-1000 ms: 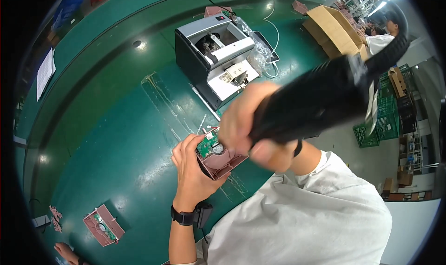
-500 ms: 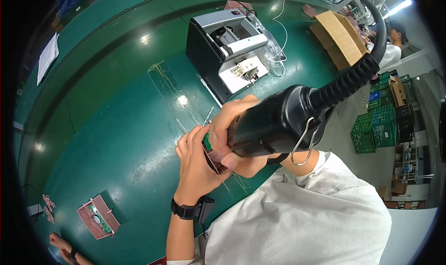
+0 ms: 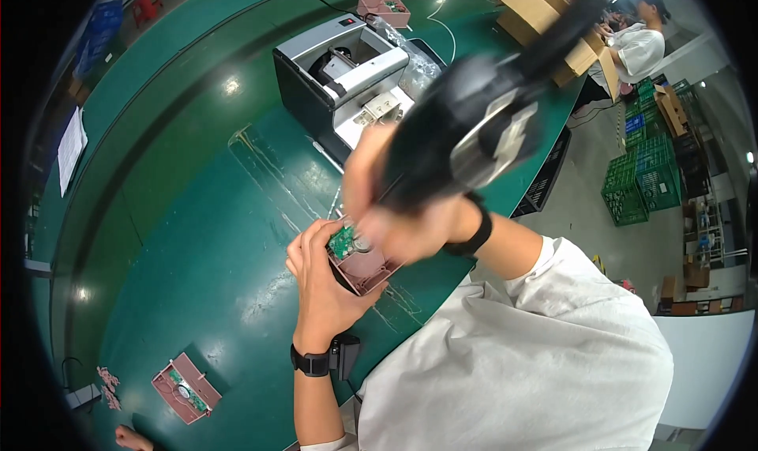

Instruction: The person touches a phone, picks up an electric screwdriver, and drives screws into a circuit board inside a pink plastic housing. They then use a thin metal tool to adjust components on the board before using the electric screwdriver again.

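My left hand (image 3: 320, 293) is wrapped round a pink plastic housing (image 3: 365, 271), holding it tilted above the green table. Inside the housing a green circuit board (image 3: 340, 246) shows next to a hollow compartment. My right hand (image 3: 422, 234), blurred by motion, grips a black corded electric screwdriver (image 3: 442, 135) with a metal hanging hook. Its tip is hidden behind my fingers, so I cannot tell whether it touches the housing. Just beyond the right hand stands a black and silver screw feeder (image 3: 339, 76).
Another open pink housing (image 3: 187, 388) with a board lies at the lower left, near small pink parts (image 3: 108, 388) and another person's hand (image 3: 133, 437). A pink case (image 3: 384, 10) and a cardboard box (image 3: 530, 16) stand at the back. Green crates (image 3: 643, 181) are on the floor to the right.
My right hand has lifted the screwdriver up and away from the housing, uncovering more of the board and compartment. My left hand still holds the housing. The whole view has shifted slightly.
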`<state>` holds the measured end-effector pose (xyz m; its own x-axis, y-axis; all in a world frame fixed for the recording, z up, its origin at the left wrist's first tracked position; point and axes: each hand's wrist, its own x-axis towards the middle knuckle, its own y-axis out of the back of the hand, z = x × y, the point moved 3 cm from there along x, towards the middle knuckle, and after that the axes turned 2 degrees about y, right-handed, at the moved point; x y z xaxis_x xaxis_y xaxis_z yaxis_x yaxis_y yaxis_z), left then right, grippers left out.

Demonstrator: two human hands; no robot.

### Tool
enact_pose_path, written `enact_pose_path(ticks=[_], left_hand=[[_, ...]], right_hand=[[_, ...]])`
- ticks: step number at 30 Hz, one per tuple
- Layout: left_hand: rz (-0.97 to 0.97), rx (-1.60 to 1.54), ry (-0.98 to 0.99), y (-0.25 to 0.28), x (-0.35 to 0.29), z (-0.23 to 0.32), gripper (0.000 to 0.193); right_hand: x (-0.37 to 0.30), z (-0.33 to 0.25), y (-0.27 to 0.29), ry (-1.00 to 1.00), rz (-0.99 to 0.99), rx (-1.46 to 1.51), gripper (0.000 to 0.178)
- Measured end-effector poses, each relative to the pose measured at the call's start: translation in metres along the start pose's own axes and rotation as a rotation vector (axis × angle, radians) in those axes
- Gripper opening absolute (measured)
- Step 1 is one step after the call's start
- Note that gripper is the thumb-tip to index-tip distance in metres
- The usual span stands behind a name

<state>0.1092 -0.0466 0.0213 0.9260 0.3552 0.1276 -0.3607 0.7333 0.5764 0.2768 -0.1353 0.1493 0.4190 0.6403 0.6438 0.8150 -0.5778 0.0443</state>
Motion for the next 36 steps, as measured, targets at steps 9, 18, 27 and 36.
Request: enact_pose_path(ticks=[9, 18, 27, 36], left_hand=[[0.025, 0.001, -0.042, 0.000, 0.005, 0.002, 0.111], [0.073, -0.014, -0.028, -0.001, 0.001, -0.003, 0.114], [-0.010, 0.005, 0.000, -0.008, -0.002, -0.012, 0.104], [0.023, -0.020, -0.019, -0.006, -0.001, -0.012, 0.088]], right_hand=[[0.047, 0.024, 0.085, 0.060, 0.205, -0.073, 0.020], [0.029, 0.013, 0.064, -0.085, 0.136, 0.020, 0.024], [-0.004, 0.010, -0.035, -0.123, -0.035, 0.235, 0.029], [-0.004, 0.025, -0.049, -0.091, -0.156, 0.099, 0.025]])
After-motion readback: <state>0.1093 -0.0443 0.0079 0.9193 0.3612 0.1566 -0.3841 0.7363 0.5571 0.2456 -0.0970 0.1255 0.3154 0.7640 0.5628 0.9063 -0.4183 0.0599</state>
